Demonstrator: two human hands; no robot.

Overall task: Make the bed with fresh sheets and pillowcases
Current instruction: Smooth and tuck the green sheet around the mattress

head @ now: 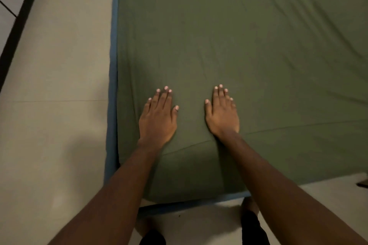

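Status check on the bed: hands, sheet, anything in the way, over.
Left hand and right hand flat, pressing the olive-green fitted sheet. Sheet covers the blue-edged mattress, wrinkles at far right. Nothing on the sheet.

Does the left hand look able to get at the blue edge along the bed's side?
Probably yes. The left hand lies flat on the green sheet, close to the blue edge, with only bare sheet between them.

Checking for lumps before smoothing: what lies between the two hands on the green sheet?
In the head view, only bare green sheet lies between the left hand and the right hand, both flat on it.
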